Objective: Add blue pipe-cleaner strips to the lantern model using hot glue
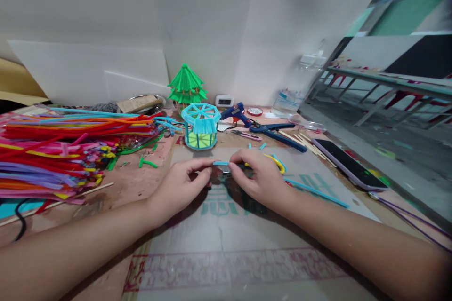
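My left hand (181, 190) and my right hand (263, 178) meet over the mat in front of me, thumbs and forefingers pinched. Between the fingertips runs a short blue pipe cleaner piece (221, 163), each hand gripping one end. Just behind my right hand lie scissors with a yellow handle (280, 163), partly hidden by it. A long blue pipe cleaner (319, 193) extends out to the right beside my right wrist. Beyond my hands stands a small round blue model (201, 120) with a spoked top, a fringe and a yellow-green base.
Bundles of coloured pipe cleaners (52, 155) fill the left side. Behind stand a green-roofed model (186, 84), a small clock (224, 100), a blue glue gun (238, 113), blue-handled cutters (278, 134) and a plastic bottle (296, 84). At right are wooden sticks (310, 146) and a phone (348, 164).
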`<state>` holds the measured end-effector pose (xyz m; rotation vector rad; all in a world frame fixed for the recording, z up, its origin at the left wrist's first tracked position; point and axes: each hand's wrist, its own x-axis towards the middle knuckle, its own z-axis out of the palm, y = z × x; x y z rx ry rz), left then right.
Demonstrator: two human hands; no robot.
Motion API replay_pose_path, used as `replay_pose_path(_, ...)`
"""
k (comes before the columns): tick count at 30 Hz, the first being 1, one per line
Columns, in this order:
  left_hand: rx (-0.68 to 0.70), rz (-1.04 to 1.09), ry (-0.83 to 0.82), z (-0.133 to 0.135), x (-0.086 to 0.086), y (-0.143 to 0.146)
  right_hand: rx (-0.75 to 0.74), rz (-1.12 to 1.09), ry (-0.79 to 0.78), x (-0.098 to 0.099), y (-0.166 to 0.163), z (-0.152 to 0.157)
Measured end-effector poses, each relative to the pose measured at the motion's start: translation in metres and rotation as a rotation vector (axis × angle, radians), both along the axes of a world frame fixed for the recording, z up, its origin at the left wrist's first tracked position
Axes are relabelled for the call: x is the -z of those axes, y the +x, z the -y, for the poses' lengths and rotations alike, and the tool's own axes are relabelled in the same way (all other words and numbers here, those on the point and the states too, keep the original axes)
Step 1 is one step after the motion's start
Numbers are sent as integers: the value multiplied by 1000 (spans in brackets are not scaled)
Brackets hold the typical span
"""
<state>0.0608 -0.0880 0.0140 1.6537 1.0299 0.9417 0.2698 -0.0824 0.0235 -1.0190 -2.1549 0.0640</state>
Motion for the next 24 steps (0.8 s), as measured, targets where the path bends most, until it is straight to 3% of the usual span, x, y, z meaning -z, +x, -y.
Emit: replay_pose_path(24, -9, 89, -92, -3, 0, 1, 3, 35, -38, 1, 1, -1)
